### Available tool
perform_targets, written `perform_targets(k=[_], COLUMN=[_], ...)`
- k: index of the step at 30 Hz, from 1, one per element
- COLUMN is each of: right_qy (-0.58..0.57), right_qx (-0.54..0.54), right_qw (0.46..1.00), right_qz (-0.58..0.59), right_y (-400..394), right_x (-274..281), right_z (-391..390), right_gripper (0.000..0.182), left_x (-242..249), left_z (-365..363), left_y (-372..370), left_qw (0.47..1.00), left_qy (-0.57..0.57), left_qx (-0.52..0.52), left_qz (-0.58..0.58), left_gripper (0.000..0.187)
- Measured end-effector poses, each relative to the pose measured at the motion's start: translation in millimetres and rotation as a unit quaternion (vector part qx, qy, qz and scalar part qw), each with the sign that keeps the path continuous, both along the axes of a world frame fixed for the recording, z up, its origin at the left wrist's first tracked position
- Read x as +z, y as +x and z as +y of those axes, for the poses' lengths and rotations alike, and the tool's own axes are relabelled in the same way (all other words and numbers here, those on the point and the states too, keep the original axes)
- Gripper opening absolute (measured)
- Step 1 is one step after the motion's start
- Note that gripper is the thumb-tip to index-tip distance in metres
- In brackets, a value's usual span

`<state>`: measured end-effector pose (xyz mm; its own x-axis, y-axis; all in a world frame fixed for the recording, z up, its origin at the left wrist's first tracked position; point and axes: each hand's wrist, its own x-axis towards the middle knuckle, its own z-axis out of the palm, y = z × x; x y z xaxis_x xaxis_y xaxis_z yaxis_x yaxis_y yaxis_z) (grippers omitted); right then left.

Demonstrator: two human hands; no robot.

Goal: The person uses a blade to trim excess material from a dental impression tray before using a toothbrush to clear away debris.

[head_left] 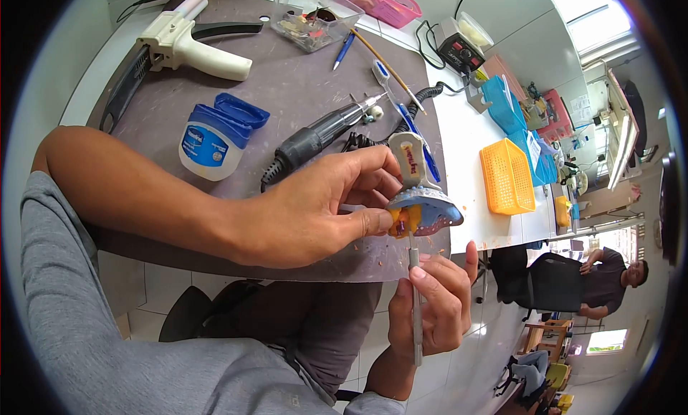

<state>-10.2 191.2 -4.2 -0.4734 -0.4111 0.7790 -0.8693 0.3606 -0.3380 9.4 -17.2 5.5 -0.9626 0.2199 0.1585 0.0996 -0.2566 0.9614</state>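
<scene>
My left hand (301, 218) is closed on a metal dental impression tray (409, 157), fingers behind it and thumb at its near side. Blue impression material (432, 208) fills the tray, whose handle points up. An orange, wax-like mass (403, 218) sits in it beside my thumb. From below, my right hand (437, 307) grips a slim metal carving instrument (416, 307) like a pen. The thin upper tip meets the orange mass; its tip end is partly hidden there. Orange crumbs lie on the dark mat (315, 254) under the tray.
Left of the tray lie a black handpiece (315, 141), a blue-lidded jar (211, 144) and a dispensing gun (190, 49). Behind it are a toothbrush (407, 117), a pen (344, 51) and a clear box (315, 17). A yellow basket (507, 178) stands right. A person (609, 279) is farther off.
</scene>
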Motion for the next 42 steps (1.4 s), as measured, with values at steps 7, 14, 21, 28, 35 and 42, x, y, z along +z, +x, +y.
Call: perform_targets(k=[7, 14, 21, 28, 35, 42], right_qy=[0.014, 0.023, 0.029, 0.025, 0.045, 0.056], right_qx=[-0.001, -0.009, -0.015, -0.012, -0.026, -0.037], right_qw=[1.0, 1.0, 0.999, 1.0, 0.999, 0.998], right_qz=[0.003, -0.004, -0.004, -0.01, 0.001, 0.004], right_y=[0, 0, 2, 3, 2, 5], right_x=[3, 6, 10, 10, 11, 15], right_z=[-2, -2, -2, 2, -1, -1], right_gripper=[0.034, 0.034, 0.032, 0.028, 0.031, 0.031], left_x=[1, 1, 5, 0, 1, 3], left_z=[0, 1, 1, 2, 2, 1], left_y=[0, -1, 1, 0, -1, -1], left_qw=[1.0, 1.0, 0.999, 0.999, 0.999, 0.999], left_qy=[0.005, 0.017, 0.014, 0.033, 0.034, 0.026], left_qx=[-0.008, -0.008, -0.011, -0.01, -0.015, -0.022], left_qz=[-0.005, -0.013, -0.027, -0.023, -0.025, -0.025], left_gripper=[0.036, 0.036, 0.035, 0.035, 0.035, 0.035])
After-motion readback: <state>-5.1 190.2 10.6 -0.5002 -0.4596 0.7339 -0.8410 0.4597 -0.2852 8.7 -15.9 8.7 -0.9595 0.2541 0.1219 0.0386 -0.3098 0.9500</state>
